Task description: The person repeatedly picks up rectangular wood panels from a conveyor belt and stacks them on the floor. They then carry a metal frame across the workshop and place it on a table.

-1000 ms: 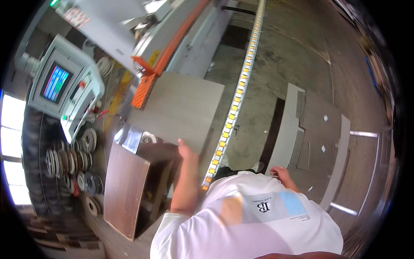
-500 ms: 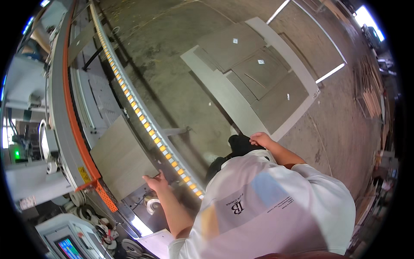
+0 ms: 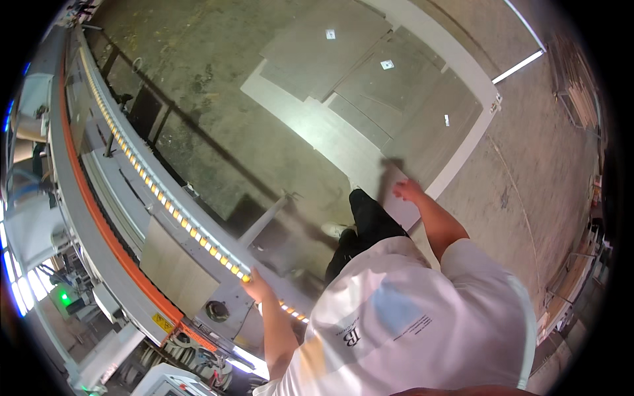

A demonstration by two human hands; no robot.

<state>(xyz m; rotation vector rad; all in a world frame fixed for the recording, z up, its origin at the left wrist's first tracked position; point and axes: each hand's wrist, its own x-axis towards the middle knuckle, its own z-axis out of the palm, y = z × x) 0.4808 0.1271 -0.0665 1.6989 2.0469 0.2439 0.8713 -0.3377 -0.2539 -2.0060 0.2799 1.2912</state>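
Observation:
My left hand (image 3: 259, 285) is at the near end of the rail of yellow and white rollers (image 3: 173, 212), its fingers touching the rail and holding nothing that I can see. Left of it, a grey-brown board (image 3: 175, 264) lies flat in the machine, between the rail and the orange strip (image 3: 113, 259). The board is apart from my fingers. My right hand (image 3: 408, 191) hangs over the floor beside my legs, fingers loosely bent and nothing in them. Past it, several grey-brown panels (image 3: 416, 86) with small white labels lie on a larger pale sheet (image 3: 310, 132).
A support arm (image 3: 264, 221) sticks out from the rail over the concrete floor (image 3: 191, 72). Several reels (image 3: 201, 362) and a control console (image 3: 173, 383) stand at the lower left. Stacked boards (image 3: 574, 79) lean at the right, near a white floor line (image 3: 518, 67).
My left hand has left the board's edge and come over to the roller rail. The board sits farther into the machine. My view has shifted, and my right hand still hangs empty.

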